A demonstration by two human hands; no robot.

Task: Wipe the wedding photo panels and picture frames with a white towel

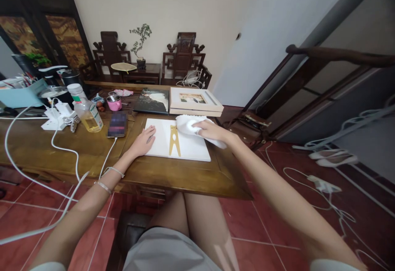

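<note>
On the wooden table in front of me lies a flat white panel (195,149) bearing a yellow shape (174,141) like a clothespin or letter A. My left hand (144,141) rests on the panel's left edge, fingers stretched out and holding nothing. At the panel's upper right, my right hand (212,131) is closed on a bunched white cloth (187,123). The cloth covers the panel's upper right corner and partly hangs past its right edge. Whether anything is wrapped inside the cloth is hidden.
Behind the panel lie a framed picture (196,100) and a dark picture (152,100). Leftward are a phone (117,124) on a cable, a bottle of yellow liquid (89,112), a pink cup (114,103) and a power strip (57,118). A wooden chair (247,125) stands right.
</note>
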